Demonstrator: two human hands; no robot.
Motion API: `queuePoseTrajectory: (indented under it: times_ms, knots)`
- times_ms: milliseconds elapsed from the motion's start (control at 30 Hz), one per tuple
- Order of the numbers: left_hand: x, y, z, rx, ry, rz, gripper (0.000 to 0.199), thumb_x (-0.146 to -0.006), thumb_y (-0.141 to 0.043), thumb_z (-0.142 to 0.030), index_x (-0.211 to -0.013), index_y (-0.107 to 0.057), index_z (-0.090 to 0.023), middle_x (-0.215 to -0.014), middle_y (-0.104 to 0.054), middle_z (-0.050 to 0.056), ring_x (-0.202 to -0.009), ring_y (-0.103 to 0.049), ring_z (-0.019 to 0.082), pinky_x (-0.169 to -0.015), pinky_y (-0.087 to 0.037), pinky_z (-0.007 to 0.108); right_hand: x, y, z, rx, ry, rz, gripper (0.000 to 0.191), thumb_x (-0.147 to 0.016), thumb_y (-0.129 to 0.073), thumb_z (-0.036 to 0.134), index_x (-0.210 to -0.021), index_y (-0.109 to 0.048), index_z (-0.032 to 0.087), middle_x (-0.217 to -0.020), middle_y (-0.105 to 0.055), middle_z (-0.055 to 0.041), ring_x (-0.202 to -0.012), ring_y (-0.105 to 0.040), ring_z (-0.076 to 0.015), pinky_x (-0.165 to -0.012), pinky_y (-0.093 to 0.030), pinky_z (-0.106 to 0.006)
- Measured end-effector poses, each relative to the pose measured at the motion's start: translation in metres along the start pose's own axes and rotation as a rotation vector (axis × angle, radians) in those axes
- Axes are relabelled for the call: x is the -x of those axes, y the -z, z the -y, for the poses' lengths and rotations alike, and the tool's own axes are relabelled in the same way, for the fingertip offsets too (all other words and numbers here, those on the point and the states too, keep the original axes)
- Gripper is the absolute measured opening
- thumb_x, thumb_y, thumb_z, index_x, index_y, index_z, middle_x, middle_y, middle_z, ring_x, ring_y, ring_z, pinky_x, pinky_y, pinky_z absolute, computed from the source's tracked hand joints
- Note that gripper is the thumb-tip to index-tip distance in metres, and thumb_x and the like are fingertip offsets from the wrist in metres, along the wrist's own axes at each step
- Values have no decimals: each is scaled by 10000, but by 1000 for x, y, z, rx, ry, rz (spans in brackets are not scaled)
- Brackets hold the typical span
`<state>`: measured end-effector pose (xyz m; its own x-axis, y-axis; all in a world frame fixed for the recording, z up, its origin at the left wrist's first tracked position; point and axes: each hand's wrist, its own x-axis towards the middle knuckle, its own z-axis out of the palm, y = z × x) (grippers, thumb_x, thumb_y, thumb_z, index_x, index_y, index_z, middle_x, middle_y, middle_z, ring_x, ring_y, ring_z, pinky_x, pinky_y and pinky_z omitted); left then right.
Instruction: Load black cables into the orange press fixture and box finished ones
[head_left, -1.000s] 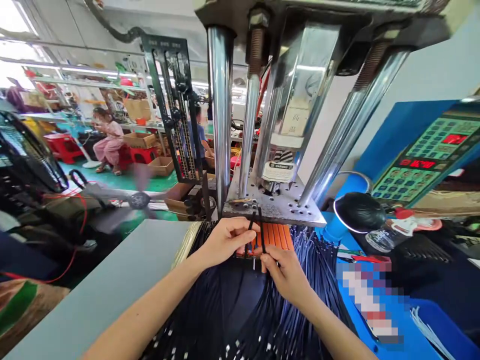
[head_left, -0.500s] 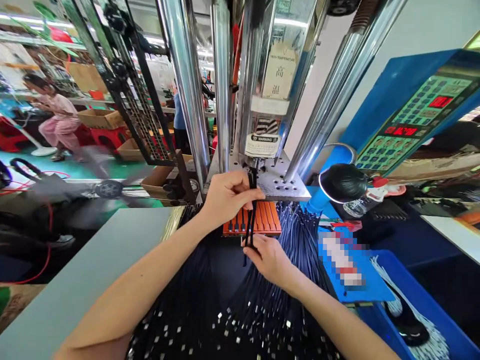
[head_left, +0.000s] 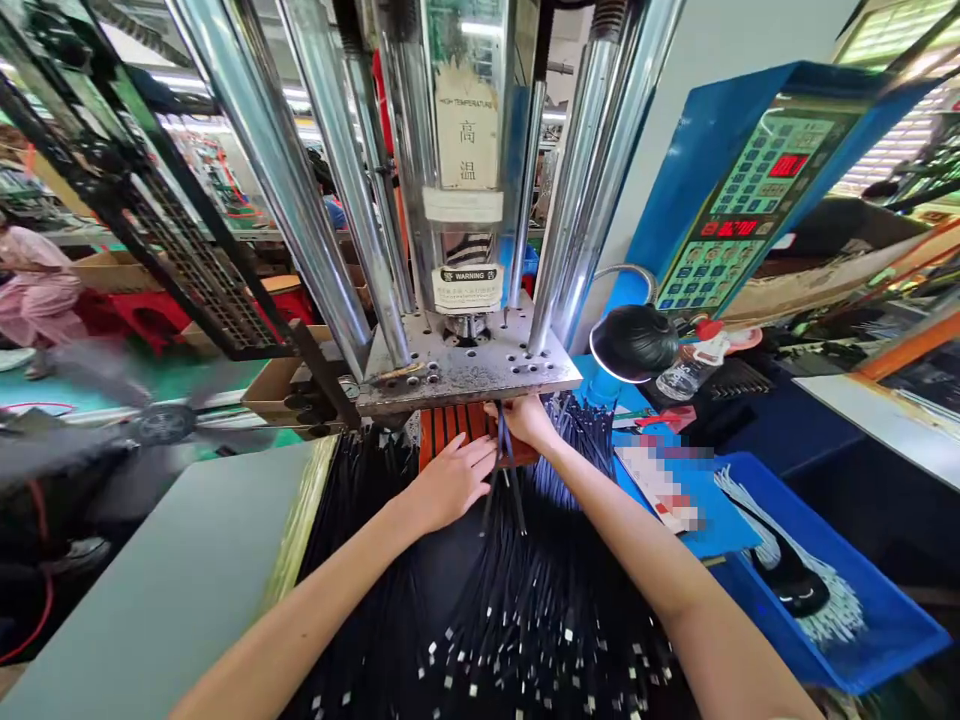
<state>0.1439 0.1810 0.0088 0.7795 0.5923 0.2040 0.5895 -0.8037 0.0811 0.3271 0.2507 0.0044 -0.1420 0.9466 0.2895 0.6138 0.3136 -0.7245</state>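
My right hand (head_left: 528, 421) reaches under the press plate, its fingers closed around black cables (head_left: 505, 430) at the orange slotted block (head_left: 439, 432). Its fingertips are partly hidden by the plate's edge. At the block's front edge lies my left hand (head_left: 451, 486), fingers stretched out and nearly flat, the tips beside the cables. Dark strips show in the slots of the block. Many more black cables (head_left: 517, 570) with small shiny metal ends spread over the dark surface below both hands.
Over the block stands a press with a metal plate (head_left: 469, 380) and steel columns. A black lamp (head_left: 634, 343), a blue control box (head_left: 675, 150) and a blue bin (head_left: 892, 625) holding white cables are at right. A fan (head_left: 161, 424) spins at left; a person sits beyond.
My right hand has moved forward to the block with the cables. My left hand has let go of them and come back to the block's front edge. The view has turned right.
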Motion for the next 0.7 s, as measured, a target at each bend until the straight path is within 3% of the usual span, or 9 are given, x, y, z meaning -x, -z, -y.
queuePoseTrajectory:
  times_ms: [167, 333, 433, 533, 700]
  knots:
    - [5, -20, -1, -160, -50, -30, 473, -920, -490, -157, -1389, -459, -102, -1400, -540, 161, -1319, -498, 252, -1153, -337, 462, 6, -2, -1, 10, -18, 23, 272, -861, -605, 201, -600, -667, 163, -569, -651, 1, -568, -569, -126, -570, -389, -218]
    - [0, -27, -14, -334, 37, -65, 465, -941, -423, -160, -1383, -476, -25, -1428, -491, 216, -1350, -455, 302, -1166, -290, 493, 6, -2, -1, 65, 42, -4, 215, -873, -604, 179, -693, -720, 157, -689, -715, -29, -684, -638, -153, -667, -455, -228]
    - [-1, -22, -12, -274, 13, -23, 500, -930, -505, -240, -1396, -474, -63, -1479, -439, 187, -1385, -410, 294, -1149, -322, 468, 9, 1, -3, 25, 53, 34, 138, -839, -627, 132, -827, -754, 185, -804, -745, -22, -779, -675, -168, -739, -492, -239]
    - [0, -11, -6, -156, 5, 49, 558, -918, -548, -374, -1402, -474, -106, -1472, -457, 166, -1378, -422, 273, -1130, -347, 443, 9, 3, -6, 39, 11, 115, 247, -791, -661, 91, -983, -749, 219, -854, -749, 3, -781, -685, -161, -746, -512, -240]
    - [-20, 5, 9, 6, 168, 160, 617, -963, -349, -547, -1475, -375, -205, -1534, -376, 108, -1406, -380, 270, -1179, -157, 587, -17, 2, -6, 264, -40, 90, 267, -813, -641, 131, -1045, -729, 232, -949, -746, -25, -960, -654, -230, -916, -477, -333]
